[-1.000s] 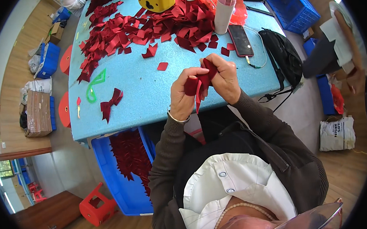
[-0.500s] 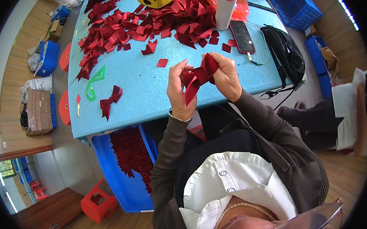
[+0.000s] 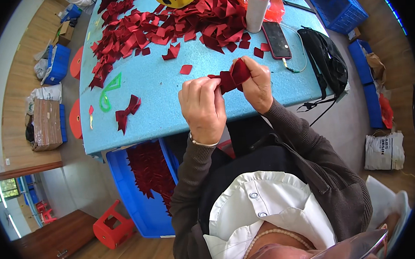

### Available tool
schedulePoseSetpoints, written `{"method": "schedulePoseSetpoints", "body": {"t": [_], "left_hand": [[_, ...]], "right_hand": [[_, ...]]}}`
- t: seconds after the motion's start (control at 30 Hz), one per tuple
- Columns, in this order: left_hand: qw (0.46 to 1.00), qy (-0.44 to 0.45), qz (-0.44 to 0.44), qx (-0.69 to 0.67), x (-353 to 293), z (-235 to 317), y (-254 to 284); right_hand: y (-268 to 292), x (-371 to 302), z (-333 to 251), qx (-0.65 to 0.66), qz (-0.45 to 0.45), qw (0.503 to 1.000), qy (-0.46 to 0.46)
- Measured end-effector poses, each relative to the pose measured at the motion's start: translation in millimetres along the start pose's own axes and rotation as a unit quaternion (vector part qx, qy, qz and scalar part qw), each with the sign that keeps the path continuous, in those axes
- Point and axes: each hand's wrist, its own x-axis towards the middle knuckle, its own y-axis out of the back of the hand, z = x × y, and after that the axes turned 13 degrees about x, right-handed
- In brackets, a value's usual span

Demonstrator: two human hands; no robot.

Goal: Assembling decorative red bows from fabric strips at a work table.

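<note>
Above the near edge of the light-blue table, both hands grip one dark red ribbon bow (image 3: 233, 77). My left hand (image 3: 202, 106) is closed with its fingertips pinching the bow's left end, its back turned up. On the other side, my right hand (image 3: 258, 86) pinches the right loop between thumb and fingers. Part of the bow is hidden behind the fingers. A finished-looking red bow (image 3: 128, 113) lies on the table to the left. Beyond the hands sits a small red ribbon square (image 3: 186, 69), and farther back a big heap of red ribbon pieces (image 3: 163, 30).
A green ribbon-like loop (image 3: 109, 93) lies at the table's left. At the right are a white bottle (image 3: 258, 7), a phone (image 3: 276, 40) on a cable and a black bag (image 3: 324, 60). A blue bin (image 3: 126, 196) of red bows and a red stool (image 3: 113, 229) stand below left.
My left hand has turned over, back up, and its fingers have closed on the bow's left end, whose tail no longer hangs free. A person at the right has left the view.
</note>
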Motion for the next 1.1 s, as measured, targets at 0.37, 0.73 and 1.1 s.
{"method": "schedulePoseSetpoints", "body": {"t": [0.37, 0.73, 1.1], "left_hand": [[0.993, 0.096, -0.005, -0.066, -3.5, 0.9, -18.5], [0.770, 0.437, -0.044, -0.463, 1.7, 4.3, -27.3], [0.626, 0.508, -0.085, -0.585, 5.6, 7.1, -29.0]], "right_hand": [[-4.3, 2.7, 9.6, 0.013, -0.002, 1.000, -0.001], [-0.9, 17.3, 30.2, -0.109, -0.001, 0.983, 0.149], [0.9, 28.8, 33.5, -0.123, 0.024, 0.975, 0.185]]}}
